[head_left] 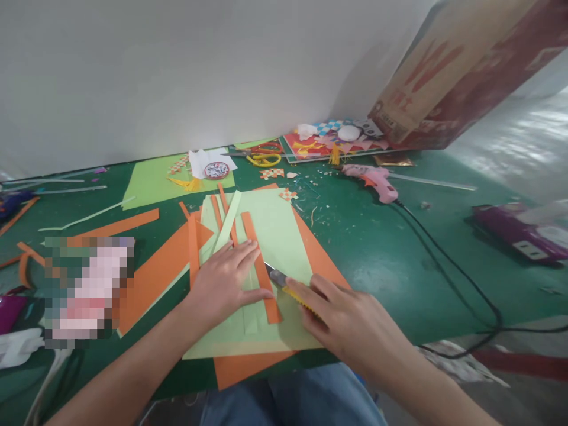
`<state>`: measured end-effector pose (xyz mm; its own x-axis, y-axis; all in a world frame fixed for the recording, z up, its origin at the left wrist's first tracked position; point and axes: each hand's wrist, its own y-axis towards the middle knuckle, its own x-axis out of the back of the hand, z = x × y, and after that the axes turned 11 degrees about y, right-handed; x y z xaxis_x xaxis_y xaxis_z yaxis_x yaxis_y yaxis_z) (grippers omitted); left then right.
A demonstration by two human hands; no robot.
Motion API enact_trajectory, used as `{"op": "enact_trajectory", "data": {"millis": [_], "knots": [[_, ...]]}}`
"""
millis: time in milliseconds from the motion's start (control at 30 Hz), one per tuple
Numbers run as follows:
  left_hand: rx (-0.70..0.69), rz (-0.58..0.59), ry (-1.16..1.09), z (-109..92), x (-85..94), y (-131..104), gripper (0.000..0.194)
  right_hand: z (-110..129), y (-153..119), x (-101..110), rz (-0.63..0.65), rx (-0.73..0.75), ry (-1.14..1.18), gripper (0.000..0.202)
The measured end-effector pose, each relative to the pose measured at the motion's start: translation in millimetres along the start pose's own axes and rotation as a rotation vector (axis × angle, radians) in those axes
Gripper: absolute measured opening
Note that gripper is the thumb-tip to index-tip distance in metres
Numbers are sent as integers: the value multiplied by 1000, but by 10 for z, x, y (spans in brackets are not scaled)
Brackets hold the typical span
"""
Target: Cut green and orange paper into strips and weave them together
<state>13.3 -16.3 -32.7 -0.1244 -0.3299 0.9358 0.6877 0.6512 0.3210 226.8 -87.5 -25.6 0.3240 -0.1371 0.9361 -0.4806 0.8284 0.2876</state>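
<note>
Mid-frame, the spread left hand (224, 278) presses a probably light, bendy orange strip (261, 270), best pinned lengthwise; the right hand (348, 316) grips a cutter (278, 277).

Left grip (224, 278) flat, palm down, thumb (258, 294) out toward right grip (344, 313), its fingers (326, 287) curled closed; forearms (148, 349) slanting behind!

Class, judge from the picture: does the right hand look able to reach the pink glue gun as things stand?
Probably yes: nothing tall appears to stand between the right hand and the pink glue gun, though the hand would likely need to release the yellow utility knife first.
</note>
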Motion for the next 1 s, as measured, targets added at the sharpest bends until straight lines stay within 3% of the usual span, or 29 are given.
{"op": "enact_trajectory", "data": {"millis": [333, 533, 800, 900, 1000], "knots": [[-3, -20, -25, 7, -24, -9, 70, -91, 219, -41, 76, -106, -25, 37], [-36, -30, -61, -8, 6, -6, 73, -74, 193, -37, 59, -84, -36, 37], [-157, -43, -77, -62, 118, 22, 44, 24, -37, 11, -21, 17, -16, 38], [-112, -11, -71, -30, 85, 22, 52, 29, -49, 8, -23, 14, -12, 37], [-3, 47, -45, 2, 29, 4, 78, 23, -44, -1, -37, 19, -3, 36]]}}
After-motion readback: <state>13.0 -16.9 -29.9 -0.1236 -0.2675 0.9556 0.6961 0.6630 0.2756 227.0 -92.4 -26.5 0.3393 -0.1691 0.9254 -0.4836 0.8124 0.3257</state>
